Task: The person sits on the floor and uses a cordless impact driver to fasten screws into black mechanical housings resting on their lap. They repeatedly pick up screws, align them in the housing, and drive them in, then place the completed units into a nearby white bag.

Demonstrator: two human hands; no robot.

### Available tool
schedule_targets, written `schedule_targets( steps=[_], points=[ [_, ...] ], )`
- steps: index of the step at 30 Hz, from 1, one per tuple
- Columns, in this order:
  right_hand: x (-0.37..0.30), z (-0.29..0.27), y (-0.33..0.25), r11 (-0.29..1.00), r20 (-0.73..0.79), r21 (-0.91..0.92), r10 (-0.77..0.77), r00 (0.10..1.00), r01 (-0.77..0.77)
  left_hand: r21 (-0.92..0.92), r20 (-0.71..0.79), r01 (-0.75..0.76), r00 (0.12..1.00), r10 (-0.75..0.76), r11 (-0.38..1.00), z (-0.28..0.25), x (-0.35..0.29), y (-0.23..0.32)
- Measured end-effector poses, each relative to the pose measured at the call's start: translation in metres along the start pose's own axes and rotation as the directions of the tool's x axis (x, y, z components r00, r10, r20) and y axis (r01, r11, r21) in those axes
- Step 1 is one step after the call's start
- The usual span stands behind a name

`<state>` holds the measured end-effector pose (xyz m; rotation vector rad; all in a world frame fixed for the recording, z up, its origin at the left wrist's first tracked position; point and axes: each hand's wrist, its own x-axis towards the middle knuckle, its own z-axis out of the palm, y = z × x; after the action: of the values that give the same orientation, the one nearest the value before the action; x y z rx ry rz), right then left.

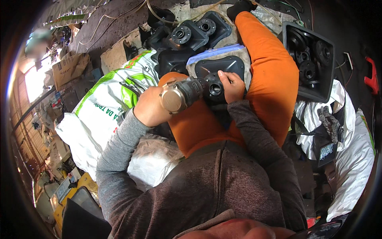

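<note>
My left hand (152,106) is wrapped round a grey-brown power tool (181,95) that looks like an impact wrench, with a round cap at its back. The tool's nose points right, up against the round flange of a black part (220,67). That part has a flared rectangular base and sits between my knees. With fingers curled and thumb on top, my right hand (232,86) grips the part beside its flange. The tip of the tool and the lower side of the part are hidden.
Several similar black flanged parts (190,34) lie ahead of me. More fill a black tray (328,81) at the right. White printed sacks (104,113) spread to my left. A dark glove (331,123) and a red tool (371,75) lie at the right. Hoses (119,16) cross the far floor.
</note>
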<state>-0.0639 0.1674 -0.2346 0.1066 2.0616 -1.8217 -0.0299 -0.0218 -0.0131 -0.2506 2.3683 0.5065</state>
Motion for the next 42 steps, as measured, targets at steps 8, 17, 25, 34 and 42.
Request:
schedule_targets(
  steps=[8, 17, 25, 34, 42],
  points=[
    [-0.002, -0.002, -0.005, 0.999, -0.025, -0.041, -0.031, 0.999, 0.03, 0.037, 0.016, 0.04, 0.999, -0.041, 0.999, 0.008, 0.006, 0.011],
    [0.003, -0.003, -0.001, 0.997, -0.068, -0.081, 0.005, 0.998, -0.011, -0.127, -0.247, -0.099, 0.967, 0.065, 0.987, 0.027, -0.036, 0.006],
    [-0.017, -0.072, -0.008, 0.171, 0.519, 0.822, 0.168, 0.838, -0.543, -0.344, -0.418, -0.362, 0.885, 0.204, 0.867, 0.049, -0.089, 0.049],
    [-0.061, -0.094, -0.05, 0.082, 0.601, 0.792, 0.077, 0.796, -0.606, -0.326, -0.364, -0.378, 0.896, 0.254, 0.867, 0.066, -0.097, 0.076],
    [-0.068, -0.09, -0.053, -0.026, 0.608, 0.794, 0.021, 0.793, -0.608, -0.237, -0.357, -0.373, 0.892, 0.277, 0.897, 0.071, -0.101, 0.072]
  ],
)
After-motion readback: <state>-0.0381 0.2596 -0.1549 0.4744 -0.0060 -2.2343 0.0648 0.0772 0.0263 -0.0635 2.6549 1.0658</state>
